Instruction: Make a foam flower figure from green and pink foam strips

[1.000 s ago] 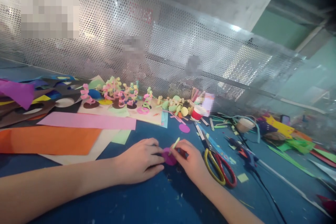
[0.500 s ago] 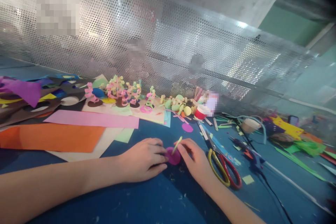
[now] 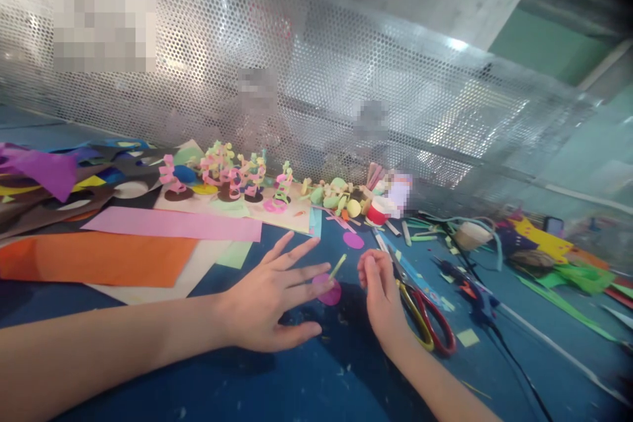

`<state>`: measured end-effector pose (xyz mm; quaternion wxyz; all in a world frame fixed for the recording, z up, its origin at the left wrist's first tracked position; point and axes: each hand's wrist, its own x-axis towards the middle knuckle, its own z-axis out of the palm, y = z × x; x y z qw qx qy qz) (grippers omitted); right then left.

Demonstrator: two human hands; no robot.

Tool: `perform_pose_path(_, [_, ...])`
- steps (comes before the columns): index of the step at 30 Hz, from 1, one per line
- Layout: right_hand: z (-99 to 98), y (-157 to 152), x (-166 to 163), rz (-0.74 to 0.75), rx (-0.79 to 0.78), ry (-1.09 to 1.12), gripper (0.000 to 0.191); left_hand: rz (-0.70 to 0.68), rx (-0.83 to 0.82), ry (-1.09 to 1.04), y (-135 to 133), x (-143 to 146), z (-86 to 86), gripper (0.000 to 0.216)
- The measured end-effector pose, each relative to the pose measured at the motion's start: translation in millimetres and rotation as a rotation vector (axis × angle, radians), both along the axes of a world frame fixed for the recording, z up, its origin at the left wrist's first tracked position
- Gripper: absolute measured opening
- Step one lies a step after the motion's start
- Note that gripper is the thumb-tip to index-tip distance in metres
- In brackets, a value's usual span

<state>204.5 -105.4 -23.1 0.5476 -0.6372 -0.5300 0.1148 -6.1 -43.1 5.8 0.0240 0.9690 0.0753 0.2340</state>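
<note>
Disc of purple sheet material (image 3: pixel 330 295) lies flat on the blue worktop (image 3: pixel 267 389) in front of us, with a slim pale green strip (image 3: pixel 339 266) rising from it at a tilt. Our left hand (image 3: pixel 270 303) is open, fingers spread, with two fingertips across the disc's left side; we cannot tell whether they press on it. Our right hand (image 3: pixel 383 297), fingers loosely curled, is just to the right, apart from the disc and beside the scissors (image 3: pixel 408 283); its fingertips turn in, so we cannot tell whether it pinches anything.

We judge both pieces to be very light and the disc thin and bendable, easily nudged along the worktop. The strip's foot looks the fragile spot, so we would hold the disc by its rim and pinch the strip low down.
</note>
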Motion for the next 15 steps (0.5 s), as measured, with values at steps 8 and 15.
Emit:
perform_pose_path(8, [20.3,-18.2,-5.9,0.120,0.292,-0.285,0.013,-0.422,0.014,-0.052,-20.9,-6.0,-1.7,0.060])
perform_pose_path(15, [45.2,-31.8,-18.3,0.450,0.177,-0.715,0.026,-0.416,0.033,-0.045,-22.7,-5.9,-6.4,0.058])
